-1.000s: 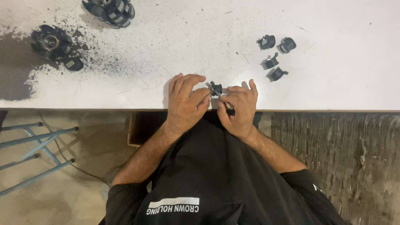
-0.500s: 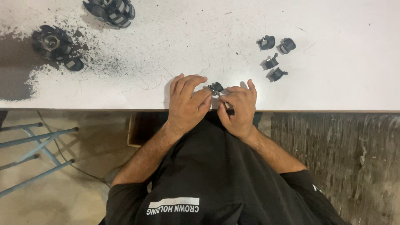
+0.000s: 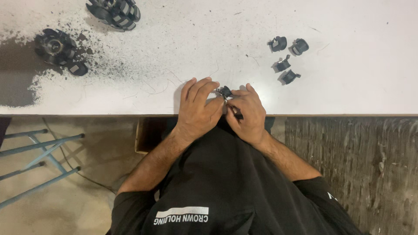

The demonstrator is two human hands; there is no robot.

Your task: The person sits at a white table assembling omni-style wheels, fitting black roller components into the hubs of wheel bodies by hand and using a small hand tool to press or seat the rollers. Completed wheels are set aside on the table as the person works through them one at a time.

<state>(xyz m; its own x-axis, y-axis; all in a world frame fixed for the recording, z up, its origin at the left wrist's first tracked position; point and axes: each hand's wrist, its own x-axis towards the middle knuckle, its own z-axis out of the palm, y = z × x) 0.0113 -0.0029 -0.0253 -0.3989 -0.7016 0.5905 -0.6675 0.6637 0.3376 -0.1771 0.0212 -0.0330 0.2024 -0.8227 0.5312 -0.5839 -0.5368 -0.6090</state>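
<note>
Nearest the edge of the white tabletop (image 3: 348, 95), both hands meet over one small black part (image 3: 225, 91). The left hand (image 3: 198, 109) lies with its fingers curled forward and its fingertips pressed against the part from the left; the right hand (image 3: 248, 113) is closed on it from the right, thumb and forefinger pinching, with what looks like a thin dark tool or pin (image 3: 237, 115) poking out under its palm, too small to tell for sure. The part sits just beyond the fingertips of both hands, right between them, touching each; neither hand is clearly the nearer. Only its top shows, so I cannot tell which way its long axis runs.

Farther out to the right, well apart from the hands, lies a loose group of four small black parts (image 3: 287, 58) of the same sort, two in a back row and two nearer, each lying on its side. Farther to the left the tabletop is dusted with dark powder (image 3: 109, 65), thickest towards the left edge. In it sits a round black finned piece (image 3: 56, 45), and at the far edge a second, larger finned piece (image 3: 114, 11) with pale bands, partly cut off by the frame.

Below the tabletop edge, blue metal legs (image 3: 39, 161) stand on the floor to the left.
</note>
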